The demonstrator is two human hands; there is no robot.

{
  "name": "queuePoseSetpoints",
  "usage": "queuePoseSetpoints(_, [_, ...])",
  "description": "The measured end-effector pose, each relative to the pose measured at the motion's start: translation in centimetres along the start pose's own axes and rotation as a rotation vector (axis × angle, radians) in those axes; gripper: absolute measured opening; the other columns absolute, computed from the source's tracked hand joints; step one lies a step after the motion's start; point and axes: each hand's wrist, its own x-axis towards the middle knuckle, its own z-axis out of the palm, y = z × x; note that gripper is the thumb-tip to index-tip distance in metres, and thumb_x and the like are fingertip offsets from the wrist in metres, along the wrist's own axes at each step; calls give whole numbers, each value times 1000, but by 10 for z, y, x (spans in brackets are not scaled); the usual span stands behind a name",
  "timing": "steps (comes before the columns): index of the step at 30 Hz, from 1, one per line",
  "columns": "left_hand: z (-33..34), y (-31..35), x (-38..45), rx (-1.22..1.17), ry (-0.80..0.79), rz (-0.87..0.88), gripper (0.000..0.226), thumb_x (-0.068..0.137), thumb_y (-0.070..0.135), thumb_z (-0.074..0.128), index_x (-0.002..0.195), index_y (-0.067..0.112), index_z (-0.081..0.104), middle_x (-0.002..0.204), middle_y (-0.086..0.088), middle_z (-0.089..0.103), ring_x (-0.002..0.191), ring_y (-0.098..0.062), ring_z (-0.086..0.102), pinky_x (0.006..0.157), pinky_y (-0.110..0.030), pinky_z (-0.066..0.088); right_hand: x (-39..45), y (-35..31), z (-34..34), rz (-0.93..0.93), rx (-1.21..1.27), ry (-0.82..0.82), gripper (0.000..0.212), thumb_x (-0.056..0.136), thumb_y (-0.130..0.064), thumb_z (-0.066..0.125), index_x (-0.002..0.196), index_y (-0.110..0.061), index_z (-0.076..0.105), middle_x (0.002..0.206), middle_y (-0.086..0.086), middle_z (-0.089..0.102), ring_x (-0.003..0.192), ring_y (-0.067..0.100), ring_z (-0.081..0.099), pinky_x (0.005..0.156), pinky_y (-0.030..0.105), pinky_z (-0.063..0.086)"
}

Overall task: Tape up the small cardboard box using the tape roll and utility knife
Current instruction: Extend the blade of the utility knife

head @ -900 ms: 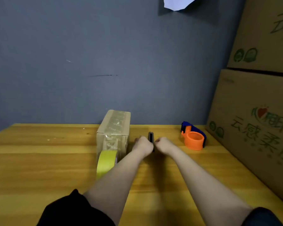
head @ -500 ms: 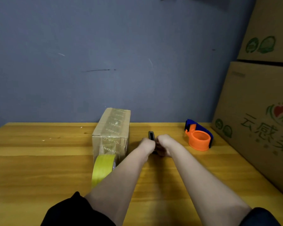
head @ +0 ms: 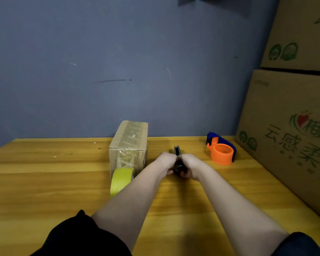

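Observation:
A small cardboard box (head: pixel 129 145), wrapped in clear printed tape, stands on the wooden table (head: pixel 44 182) near the wall. A yellow tape roll (head: pixel 120 180) stands on edge against the box's near face. To the right of the box, my left hand (head: pixel 165 162) and my right hand (head: pixel 189 166) are both closed around a dark utility knife (head: pixel 177 150). Its far end sticks out beyond my fingers; the rest is hidden by my hands.
An orange and blue tape dispenser (head: pixel 221 151) sits at the back right of the table. Large printed cardboard cartons (head: pixel 288 126) are stacked along the right edge. A grey-blue wall (head: pixel 118 71) closes off the back.
My hands have stayed together on the knife, closing in a little tighter around it. The box, tape roll and dispenser have not moved; only the head camera has shifted slightly.

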Motion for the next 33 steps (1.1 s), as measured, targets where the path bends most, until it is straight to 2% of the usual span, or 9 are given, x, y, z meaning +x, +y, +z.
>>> queuePoseSetpoints(2, [-1, 1, -8, 54, 3, 47, 22, 93, 16, 44, 106, 7, 59, 77, -5, 57, 62, -12, 52, 50, -20, 40, -7, 4, -2, -97, 33, 25, 23, 94, -9, 38, 75, -12, 50, 61, 6, 52, 54, 17, 50, 47, 21, 31])
queuePoseSetpoints(4, [0, 3, -14, 117, 25, 138, 32, 90, 25, 47, 111, 7, 63, 95, -10, 61, 57, -15, 56, 45, -19, 43, -16, 8, -4, -222, 107, 9, 15, 96, -12, 37, 92, -11, 52, 61, 5, 57, 45, 13, 52, 39, 16, 32])
queuePoseSetpoints(6, [0, 5, -22, 160, 67, 233, 39, 85, 35, 49, 115, 16, 64, 116, -15, 60, 84, -26, 66, 72, -27, 56, -31, 11, -8, -307, 186, -1, 13, 98, -15, 36, 107, -15, 46, 68, 4, 55, 43, 13, 50, 37, 17, 31])
queuePoseSetpoints(8, [-4, 7, -33, 128, 41, 312, 39, 84, 39, 49, 114, 17, 63, 99, -12, 65, 92, -29, 63, 87, -35, 51, -47, 12, -9, -360, 244, -21, 15, 100, -16, 32, 110, -16, 44, 68, 3, 50, 44, 12, 43, 40, 21, 28])
queuePoseSetpoints(11, [-10, 8, -62, -35, -127, 379, 27, 97, 30, 44, 112, 11, 55, 70, -2, 50, 56, -17, 50, 61, -29, 47, -69, 17, -5, -406, 424, -155, 15, 98, -14, 31, 103, -12, 45, 68, 3, 46, 43, 11, 39, 41, 23, 26])
queuePoseSetpoints(17, [-14, -29, -97, -157, -222, 481, 43, 94, 22, 54, 132, 21, 35, 85, 2, 53, 41, -1, 50, 43, -19, 44, -96, 43, 1, -406, 585, -374, 25, 98, -6, 34, 108, -6, 57, 73, 4, 58, 50, 9, 47, 45, 20, 36])
queuePoseSetpoints(26, [-9, -68, -99, -224, -195, 576, 10, 96, 23, 50, 105, 27, 48, 80, 2, 54, 52, 0, 55, 51, -19, 52, -86, 70, 16, -469, 460, -251, 23, 99, -19, 40, 97, -5, 57, 44, -5, 34, 31, 2, 25, 31, 14, 20])
queuePoseSetpoints(31, [-9, -83, -90, -396, -137, 469, 22, 100, 19, 39, 108, 27, 57, 108, 1, 65, 89, -7, 60, 89, -26, 46, -84, 79, 19, -508, 401, -136, 21, 97, -18, 44, 83, -7, 56, 42, -3, 35, 31, 2, 25, 30, 12, 21])
queuePoseSetpoints(33, [-12, -86, -88, -399, -156, 487, 26, 101, 18, 36, 107, 30, 58, 110, -2, 69, 88, -10, 65, 88, -32, 50, -83, 81, 22, -521, 331, -148, 22, 97, -18, 43, 81, -7, 54, 39, -3, 38, 29, 5, 28, 31, 14, 24])
